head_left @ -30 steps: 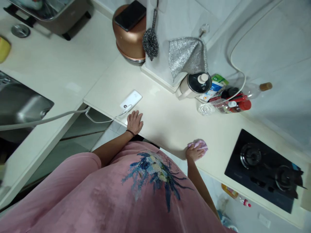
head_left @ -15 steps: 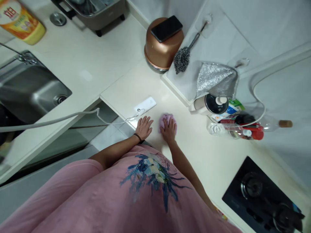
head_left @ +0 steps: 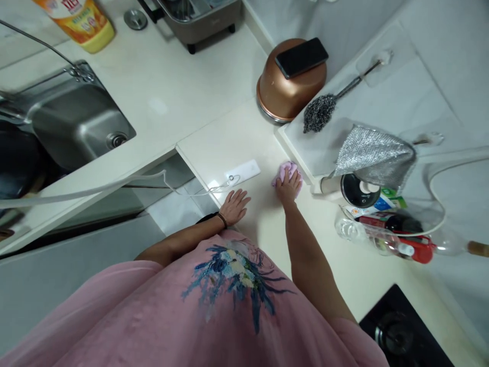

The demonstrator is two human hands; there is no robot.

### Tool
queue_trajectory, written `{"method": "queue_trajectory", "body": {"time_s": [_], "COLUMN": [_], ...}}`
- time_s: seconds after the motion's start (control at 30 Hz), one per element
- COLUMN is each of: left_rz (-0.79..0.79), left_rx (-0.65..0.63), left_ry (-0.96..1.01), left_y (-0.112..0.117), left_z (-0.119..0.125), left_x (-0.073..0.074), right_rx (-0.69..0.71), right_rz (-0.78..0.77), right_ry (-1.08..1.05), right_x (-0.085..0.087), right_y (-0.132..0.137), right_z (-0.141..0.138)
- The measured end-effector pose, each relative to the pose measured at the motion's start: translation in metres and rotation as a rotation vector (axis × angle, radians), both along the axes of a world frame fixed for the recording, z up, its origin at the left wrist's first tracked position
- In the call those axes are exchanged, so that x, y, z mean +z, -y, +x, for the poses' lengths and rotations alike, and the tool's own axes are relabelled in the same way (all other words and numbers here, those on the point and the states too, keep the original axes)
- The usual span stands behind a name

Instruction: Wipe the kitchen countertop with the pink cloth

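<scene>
My right hand (head_left: 288, 189) presses a crumpled purple cloth (head_left: 287, 169) onto the white countertop (head_left: 221, 122), close to the base of the wall ledge. The fingers lie over the cloth, which shows around them. My left hand (head_left: 234, 208) rests flat at the counter's front edge with its fingers spread, holding nothing. Just beyond it lies a flat white rectangular object (head_left: 246, 171) with a white cord across its near end.
An upturned copper-coloured pot (head_left: 284, 97) carries a black phone (head_left: 301, 57). A wire scrubber (head_left: 320, 113) and a silver mesh cloth (head_left: 372, 153) hang from hooks. Bottles (head_left: 385, 239) stand at right, near a black gas stove (head_left: 401, 326). A steel sink (head_left: 82, 122) lies at left.
My right hand has pushed the purple cloth forward across the counter, away from my body and closer to the wall ledge. My left hand stays by the edge. The camera view has shifted.
</scene>
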State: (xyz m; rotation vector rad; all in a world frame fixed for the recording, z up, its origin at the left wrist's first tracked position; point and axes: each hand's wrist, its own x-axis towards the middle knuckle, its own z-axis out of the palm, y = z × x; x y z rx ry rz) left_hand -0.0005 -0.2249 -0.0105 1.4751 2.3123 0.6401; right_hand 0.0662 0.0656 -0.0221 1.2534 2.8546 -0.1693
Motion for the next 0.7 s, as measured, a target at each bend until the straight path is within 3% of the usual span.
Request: {"method": "queue_trajectory", "body": {"time_s": [0.1, 0.2, 0.3, 0.37, 0.5, 0.7], "left_rz": [0.014, 0.026, 0.043, 0.056, 0.052, 0.031], "left_rx": [0.012, 0.032, 0.05, 0.056, 0.066, 0.075], "left_ry": [0.017, 0.021, 0.018, 0.011, -0.007, -0.002], "left_y": [0.001, 0.002, 0.003, 0.003, 0.003, 0.0], "left_z": [0.0, -0.001, -0.002, -0.002, -0.003, -0.002], "left_x": [0.001, 0.0, -0.003, -0.003, -0.003, -0.001], "right_rx": [0.052, 0.216, 0.407, 0.461, 0.335, -0.129], "right_rz": [-0.02, -0.11, -0.215, -0.26, -0.249, -0.159], "right_ry": [0.006, 0.025, 0.031, 0.031, 0.03, 0.081], "right_x": [0.006, 0.014, 0.022, 0.025, 0.024, 0.015], "right_y": [0.031, 0.087, 0.144, 0.167, 0.166, 0.124], "right_z": [0.001, 0.011, 0.032, 0.052, 0.105, 0.23]}}
